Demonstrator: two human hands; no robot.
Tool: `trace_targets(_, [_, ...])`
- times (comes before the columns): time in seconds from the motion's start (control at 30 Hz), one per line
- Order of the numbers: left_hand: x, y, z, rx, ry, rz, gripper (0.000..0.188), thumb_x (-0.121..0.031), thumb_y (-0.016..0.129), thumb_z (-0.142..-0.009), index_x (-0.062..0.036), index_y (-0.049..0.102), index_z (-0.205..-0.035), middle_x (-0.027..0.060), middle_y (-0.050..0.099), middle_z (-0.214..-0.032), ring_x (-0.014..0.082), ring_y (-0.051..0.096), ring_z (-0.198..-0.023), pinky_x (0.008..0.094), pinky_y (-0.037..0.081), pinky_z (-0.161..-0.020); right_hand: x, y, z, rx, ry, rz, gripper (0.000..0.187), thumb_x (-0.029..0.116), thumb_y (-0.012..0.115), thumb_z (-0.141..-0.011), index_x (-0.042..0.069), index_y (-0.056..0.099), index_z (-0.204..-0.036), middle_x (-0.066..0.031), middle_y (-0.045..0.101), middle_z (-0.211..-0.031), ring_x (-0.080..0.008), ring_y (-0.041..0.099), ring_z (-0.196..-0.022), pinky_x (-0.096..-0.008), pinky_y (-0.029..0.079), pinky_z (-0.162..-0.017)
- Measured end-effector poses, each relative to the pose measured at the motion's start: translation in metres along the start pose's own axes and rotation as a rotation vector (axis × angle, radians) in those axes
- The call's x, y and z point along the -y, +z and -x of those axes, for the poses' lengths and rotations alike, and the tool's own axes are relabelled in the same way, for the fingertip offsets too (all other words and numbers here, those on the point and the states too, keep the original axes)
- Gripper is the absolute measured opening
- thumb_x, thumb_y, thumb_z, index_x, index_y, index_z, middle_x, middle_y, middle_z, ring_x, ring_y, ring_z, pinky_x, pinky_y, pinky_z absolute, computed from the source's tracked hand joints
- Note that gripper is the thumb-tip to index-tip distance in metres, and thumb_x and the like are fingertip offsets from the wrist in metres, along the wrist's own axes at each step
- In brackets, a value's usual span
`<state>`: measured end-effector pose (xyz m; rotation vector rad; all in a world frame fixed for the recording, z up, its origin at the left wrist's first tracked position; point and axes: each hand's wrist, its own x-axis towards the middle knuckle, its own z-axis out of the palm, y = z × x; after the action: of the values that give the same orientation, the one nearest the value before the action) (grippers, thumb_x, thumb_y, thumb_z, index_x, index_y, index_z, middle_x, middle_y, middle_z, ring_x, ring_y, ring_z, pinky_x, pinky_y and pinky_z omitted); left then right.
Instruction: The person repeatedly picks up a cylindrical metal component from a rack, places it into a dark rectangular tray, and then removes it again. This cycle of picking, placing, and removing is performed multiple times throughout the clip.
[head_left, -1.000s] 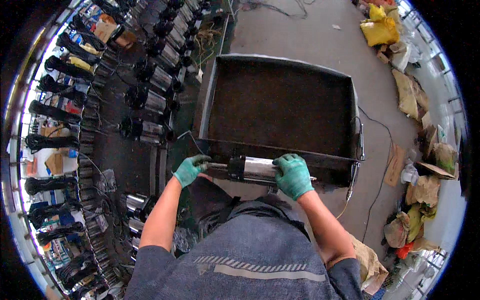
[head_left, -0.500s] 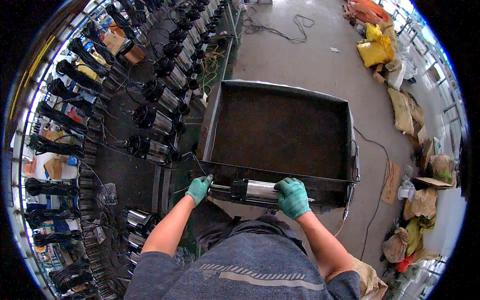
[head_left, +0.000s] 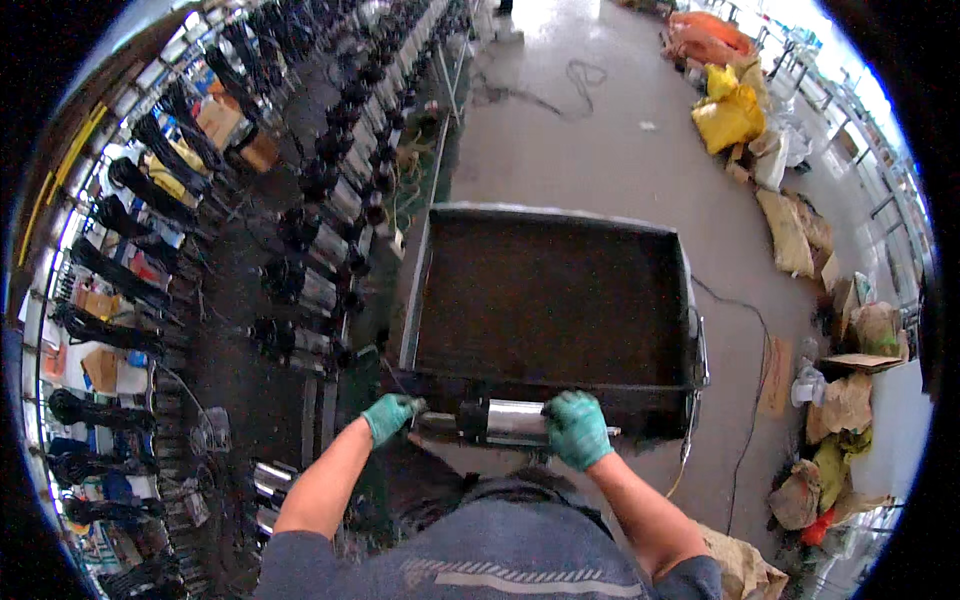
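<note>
A shiny silver cylindrical motor part (head_left: 517, 421) with a black collar and a thinner shaft lies crosswise on the near ledge of a dark metal tray (head_left: 545, 382). My right hand (head_left: 579, 430), in a green glove, is closed over its right end; a short thin tip sticks out past the glove. At the shaft's left end is my left hand (head_left: 388, 419), also green-gloved. Its fingers are pinched together close to the shaft, and what lies between them is too small to make out.
Rows of silver and black motors (head_left: 318, 290) stand to the left, with bundles of black cable (head_left: 110, 335) beyond them. A black cable (head_left: 758, 330) runs along the floor right of the tray. Yellow sacks (head_left: 728, 120), other bags and flat cardboard (head_left: 776, 375) lie further right.
The whole view has shifted, so tray, motor part and hands sit lower in the picture. Both hands keep about the same places at the motor part.
</note>
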<state>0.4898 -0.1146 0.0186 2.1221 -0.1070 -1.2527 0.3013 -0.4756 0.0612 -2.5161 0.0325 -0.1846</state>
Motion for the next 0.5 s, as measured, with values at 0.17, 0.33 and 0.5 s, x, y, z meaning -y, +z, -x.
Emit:
trace_targets(0.17, [0.001, 0.020, 0.015, -0.201, 0.191, 0.241, 0.032, -0.029, 0.065, -0.101, -0.0022, 0.069, -0.119, 0.0066, 0.068, -0.103, 0.0162, 0.062, -0.092, 0.0292, 0.051, -0.081, 0.007, -0.005, -0.002, 0.017, 0.019, 0.010, 0.012, 0.015, 0.069, -0.077, 0.014, 0.071, -0.088, -0.0101, 0.068, -0.090, -0.0347, 0.065, -0.090, -0.0484, 0.050, -0.083])
trace_targets(0.33, [0.018, 0.018, 0.032, -0.225, 0.657, 0.018, 0.028, -0.016, 0.067, -0.100, -0.0029, 0.068, -0.124, 0.0074, 0.066, -0.118, 0.0166, 0.063, -0.104, 0.0300, 0.052, -0.092, 0.005, -0.003, 0.000, 0.018, 0.039, 0.001, 0.013, 0.015, 0.068, -0.078, 0.014, 0.071, -0.090, -0.0097, 0.068, -0.093, -0.0346, 0.065, -0.092, -0.0486, 0.050, -0.085])
trace_targets(0.5, [0.039, 0.011, -0.009, -0.114, 0.223, 0.107, 0.040, -0.035, 0.061, -0.104, 0.0005, 0.070, -0.121, 0.0071, 0.071, -0.101, 0.0220, 0.066, -0.098, 0.0339, 0.052, -0.089, 0.004, -0.001, -0.001, 0.012, 0.023, 0.012, 0.012, 0.015, 0.068, -0.077, 0.014, 0.071, -0.089, -0.0098, 0.068, -0.093, -0.0345, 0.064, -0.093, -0.0487, 0.049, -0.085])
